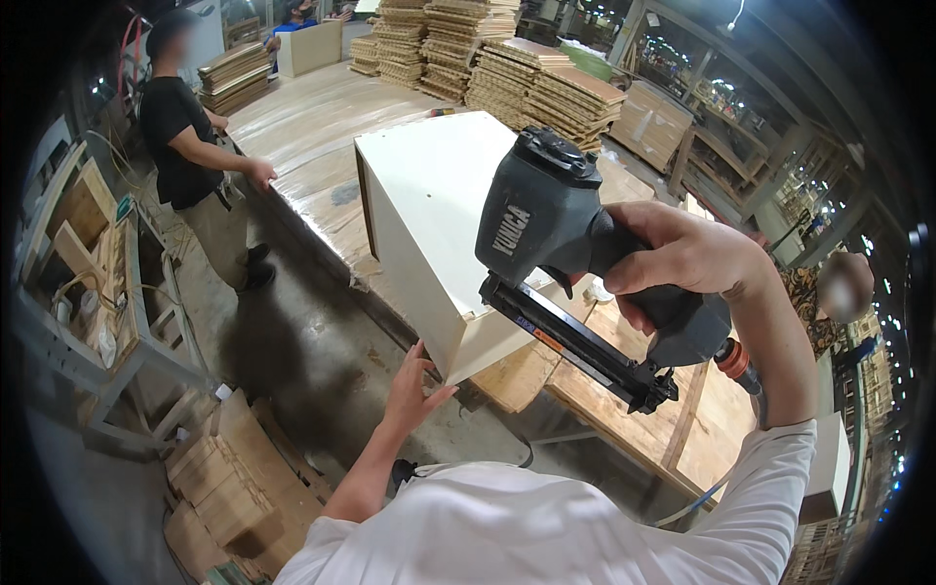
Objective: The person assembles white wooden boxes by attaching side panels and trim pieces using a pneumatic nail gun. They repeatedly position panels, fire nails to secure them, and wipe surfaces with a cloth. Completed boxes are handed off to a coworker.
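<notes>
A black pneumatic nail gun is held up in front of me, my right hand wrapped round its grip. Its long, thin magazine slants down to the right, and an orange-and-black hose fitting shows at the handle's end. Beyond it stands a white box-shaped cabinet, partly hidden by the gun. My left hand is at the cabinet's near lower corner, its fingers against the side panel and its thumb by the bottom edge.
The cabinet stands on a wood-topped worktable. Stacked boards rise along the far side. A person in black stands at the table's left edge. Flattened cardboard lies at lower left, near a metal rack. A blue hose hangs by my right side.
</notes>
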`<control>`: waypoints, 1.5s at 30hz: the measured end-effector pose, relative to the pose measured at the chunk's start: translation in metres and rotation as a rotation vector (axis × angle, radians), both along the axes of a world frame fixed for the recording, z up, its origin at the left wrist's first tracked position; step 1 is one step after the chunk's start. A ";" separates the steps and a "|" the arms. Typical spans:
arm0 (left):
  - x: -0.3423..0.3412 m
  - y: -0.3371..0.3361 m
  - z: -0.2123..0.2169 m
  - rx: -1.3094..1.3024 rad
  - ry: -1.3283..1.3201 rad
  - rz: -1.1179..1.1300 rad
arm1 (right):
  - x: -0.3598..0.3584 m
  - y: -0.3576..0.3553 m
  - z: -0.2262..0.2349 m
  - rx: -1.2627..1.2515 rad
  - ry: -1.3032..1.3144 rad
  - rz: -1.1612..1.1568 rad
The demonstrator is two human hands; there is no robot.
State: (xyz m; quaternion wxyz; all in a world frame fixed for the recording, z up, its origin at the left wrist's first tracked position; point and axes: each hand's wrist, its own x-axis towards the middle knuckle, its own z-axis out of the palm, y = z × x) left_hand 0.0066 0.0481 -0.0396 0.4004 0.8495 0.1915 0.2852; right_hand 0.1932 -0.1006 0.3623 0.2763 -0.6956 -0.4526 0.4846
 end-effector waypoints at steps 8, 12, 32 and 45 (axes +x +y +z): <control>-0.002 -0.001 -0.002 -0.062 0.035 -0.005 | 0.006 -0.011 -0.003 -0.020 -0.041 -0.020; -0.009 0.033 -0.015 -0.234 0.010 0.147 | 0.021 -0.058 -0.002 0.137 -0.134 -0.128; 0.155 0.325 0.040 -0.154 -0.464 0.184 | 0.018 -0.128 -0.210 0.481 0.162 -0.709; 0.153 0.350 0.008 -0.351 -0.507 0.084 | 0.024 -0.106 -0.146 0.408 0.114 -0.847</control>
